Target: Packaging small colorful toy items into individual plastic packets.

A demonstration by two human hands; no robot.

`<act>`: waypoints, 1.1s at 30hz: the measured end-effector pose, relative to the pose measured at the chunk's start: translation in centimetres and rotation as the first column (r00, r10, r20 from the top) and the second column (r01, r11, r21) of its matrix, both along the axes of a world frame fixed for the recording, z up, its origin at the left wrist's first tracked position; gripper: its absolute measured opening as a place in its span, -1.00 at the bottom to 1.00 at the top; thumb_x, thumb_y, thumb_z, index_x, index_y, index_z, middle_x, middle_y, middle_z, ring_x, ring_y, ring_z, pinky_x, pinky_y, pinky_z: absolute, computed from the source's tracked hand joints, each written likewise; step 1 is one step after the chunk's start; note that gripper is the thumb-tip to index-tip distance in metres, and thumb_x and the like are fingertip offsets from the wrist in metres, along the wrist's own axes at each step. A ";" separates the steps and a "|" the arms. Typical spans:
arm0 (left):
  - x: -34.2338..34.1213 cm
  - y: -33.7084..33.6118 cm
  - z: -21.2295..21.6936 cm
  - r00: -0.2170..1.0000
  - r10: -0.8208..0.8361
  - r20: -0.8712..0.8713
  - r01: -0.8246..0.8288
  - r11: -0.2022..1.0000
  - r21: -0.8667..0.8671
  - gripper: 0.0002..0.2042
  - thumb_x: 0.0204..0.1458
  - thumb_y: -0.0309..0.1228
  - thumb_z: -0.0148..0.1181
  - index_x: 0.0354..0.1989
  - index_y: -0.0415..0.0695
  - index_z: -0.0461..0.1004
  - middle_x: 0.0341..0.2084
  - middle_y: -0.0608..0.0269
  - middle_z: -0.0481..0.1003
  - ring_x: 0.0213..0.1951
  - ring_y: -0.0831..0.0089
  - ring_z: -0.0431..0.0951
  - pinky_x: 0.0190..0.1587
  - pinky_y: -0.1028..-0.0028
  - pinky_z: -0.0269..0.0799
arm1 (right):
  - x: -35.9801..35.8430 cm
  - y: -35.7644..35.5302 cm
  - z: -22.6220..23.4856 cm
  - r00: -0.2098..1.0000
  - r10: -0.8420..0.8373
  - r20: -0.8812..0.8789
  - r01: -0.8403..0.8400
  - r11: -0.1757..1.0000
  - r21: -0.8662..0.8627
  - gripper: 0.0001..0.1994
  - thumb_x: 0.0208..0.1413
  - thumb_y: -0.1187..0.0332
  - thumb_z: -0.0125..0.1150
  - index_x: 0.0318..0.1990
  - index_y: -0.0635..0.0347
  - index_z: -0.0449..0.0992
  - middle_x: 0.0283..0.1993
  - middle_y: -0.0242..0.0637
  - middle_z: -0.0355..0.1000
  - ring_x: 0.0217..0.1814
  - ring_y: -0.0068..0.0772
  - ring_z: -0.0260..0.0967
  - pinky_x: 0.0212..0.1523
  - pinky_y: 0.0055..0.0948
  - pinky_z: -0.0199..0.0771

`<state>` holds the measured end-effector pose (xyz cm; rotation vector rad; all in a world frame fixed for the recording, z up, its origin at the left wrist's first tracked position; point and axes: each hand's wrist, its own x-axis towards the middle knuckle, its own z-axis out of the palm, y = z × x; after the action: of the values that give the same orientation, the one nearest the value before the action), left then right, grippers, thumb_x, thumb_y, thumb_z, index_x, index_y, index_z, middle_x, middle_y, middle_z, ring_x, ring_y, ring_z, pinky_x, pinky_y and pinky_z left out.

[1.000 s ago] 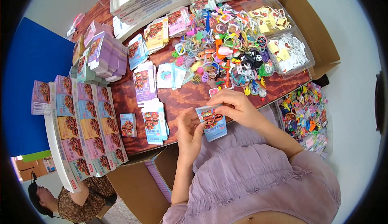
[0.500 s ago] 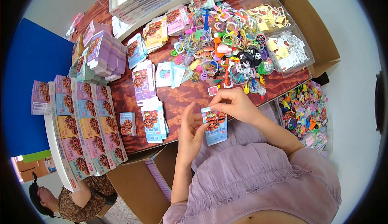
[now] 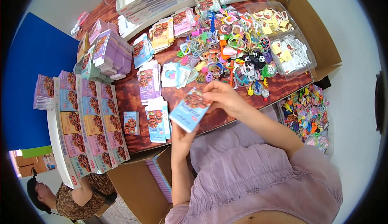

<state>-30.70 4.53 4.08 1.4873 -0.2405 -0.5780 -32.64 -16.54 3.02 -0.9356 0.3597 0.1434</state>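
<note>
A light-blue printed card box (image 3: pixel 189 113) is in front of me, tilted over the table's front edge. My right hand (image 3: pixel 224 97) is closed, pinching its upper right edge between thumb and fingers. From below, my left hand (image 3: pixel 182 140) supports the same box; its fingers are mostly hidden behind it. Left of the box lies a stack of flat blue boxes (image 3: pixel 157 121), with a purple stack (image 3: pixel 148 82) behind it. Several small cards (image 3: pixel 171 75) lie just beyond my hands, next to a large heap of colourful small trinkets (image 3: pixel 230 42).
Trays of filled boxes (image 3: pixel 87 123) stand at the left, beside a single small box (image 3: pixel 131 123). Clear bins (image 3: pixel 294 54) hold white and yellow packets at the right. A bag of trinkets (image 3: pixel 305 115) sits below the table edge. An open carton (image 3: pixel 139 185) is below left; another person (image 3: pixel 76 201) is beyond.
The blue box has moved left and turned to a slant in my hands. My left hand has gone from beside it to underneath, and my right hand has shifted left with it.
</note>
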 end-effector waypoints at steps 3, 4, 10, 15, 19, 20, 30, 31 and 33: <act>0.4 -1.1 0.6 0.894 0.200 0.401 -0.212 0.977 -0.016 -0.20 -0.09 -0.68 0.29 0.36 -0.23 0.00 0.19 0.13 0.25 0.14 0.41 0.35 0.13 0.38 0.39 | 1.4 3.1 -0.5 0.983 0.173 0.066 -0.176 0.984 0.030 -0.82 0.21 0.31 0.21 -0.14 0.19 0.44 -0.24 -0.33 0.45 -0.21 -0.52 0.49 -0.41 -0.47 0.62; 0.5 -0.9 0.7 0.892 0.202 0.405 -0.213 0.977 -0.017 -0.20 -0.09 -0.68 0.29 0.36 -0.23 0.00 0.19 0.13 0.25 0.14 0.41 0.35 0.13 0.38 0.39 | 2.9 3.0 -0.4 0.937 0.344 0.060 -0.326 0.924 -0.197 -0.80 0.18 0.31 0.24 -0.15 0.21 0.44 -0.24 -0.27 0.46 -0.22 -0.43 0.51 -0.41 -0.42 0.60; 0.8 0.4 -0.4 0.835 -0.104 0.541 -0.236 0.819 0.523 -0.26 -0.18 -0.37 0.45 0.22 -0.29 0.23 0.01 -0.10 0.31 0.06 -0.02 0.34 0.12 0.22 0.29 | 14.3 3.2 -1.7 0.955 0.269 0.126 0.160 -0.111 -0.981 -0.71 -0.02 0.35 0.34 -0.18 0.27 0.43 -0.24 -0.04 0.45 -0.20 -0.01 0.50 -0.27 -0.16 0.54; 0.5 0.5 0.1 0.810 -0.116 0.574 -0.287 0.776 0.562 -0.19 -0.18 -0.37 0.46 0.29 -0.24 0.19 0.02 -0.08 0.31 0.08 0.00 0.33 0.12 0.18 0.30 | 15.9 2.7 -1.7 0.971 0.204 0.124 0.158 -0.160 -0.974 -0.69 -0.08 0.35 0.36 -0.19 0.23 0.45 -0.19 -0.04 0.46 -0.19 0.02 0.49 -0.24 -0.10 0.51; 0.6 1.0 0.6 0.823 -0.101 0.558 -0.310 0.743 0.593 -0.18 -0.19 -0.35 0.48 0.29 -0.25 0.19 0.00 -0.07 0.33 0.07 0.01 0.35 0.10 0.17 0.31 | 13.4 -1.2 1.3 0.959 0.185 0.213 0.168 0.233 -0.958 -0.88 -0.05 0.44 0.32 -0.37 0.25 0.52 -0.44 -0.17 0.49 -0.39 -0.28 0.48 -0.39 -0.31 0.42; 0.6 1.0 0.5 0.811 -0.105 0.575 -0.333 0.725 0.603 -0.18 -0.19 -0.34 0.48 0.28 -0.26 0.20 -0.02 -0.06 0.33 0.05 0.02 0.36 0.09 0.17 0.32 | 12.3 -2.3 2.1 0.971 0.151 0.185 0.112 0.395 -0.912 -0.89 -0.03 0.43 0.33 -0.40 0.25 0.52 -0.51 -0.27 0.44 -0.42 -0.42 0.43 -0.41 -0.39 0.38; 0.3 -0.4 1.1 0.792 -0.187 0.581 -0.328 0.673 0.663 -0.20 -0.21 -0.40 0.48 0.27 -0.23 0.22 0.02 -0.09 0.32 0.09 -0.01 0.33 0.12 0.19 0.31 | 1.9 -1.8 3.1 0.956 0.280 0.092 -0.051 0.463 -0.885 -0.82 -0.05 0.41 0.34 -0.43 0.35 0.48 -0.02 -0.24 0.41 -0.04 -0.24 0.33 -0.05 -0.32 0.35; 0.2 -0.4 1.1 0.789 -0.196 0.582 -0.321 0.676 0.663 -0.20 -0.21 -0.40 0.48 0.27 -0.23 0.22 0.02 -0.09 0.32 0.09 -0.01 0.33 0.12 0.19 0.31 | 1.5 -1.8 2.8 0.958 0.270 0.092 -0.045 0.463 -0.885 -0.82 -0.05 0.41 0.34 -0.43 0.35 0.48 -0.02 -0.24 0.41 -0.04 -0.24 0.33 -0.05 -0.32 0.35; -0.1 -0.5 1.0 0.775 -0.270 0.572 -0.223 0.730 0.646 -0.21 -0.20 -0.46 0.46 0.28 -0.23 0.21 0.06 -0.11 0.30 0.13 -0.04 0.32 0.15 0.19 0.30 | 1.0 -1.8 2.0 0.858 0.401 0.320 0.241 0.235 -0.942 -0.86 -0.12 0.38 0.32 -0.45 0.26 0.57 0.02 -0.13 0.39 0.08 -0.04 0.27 0.09 -0.18 0.29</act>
<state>-30.83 4.04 5.04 2.4139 -0.6303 -0.1312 -31.65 -18.29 5.04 -2.2580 -0.2062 -0.3134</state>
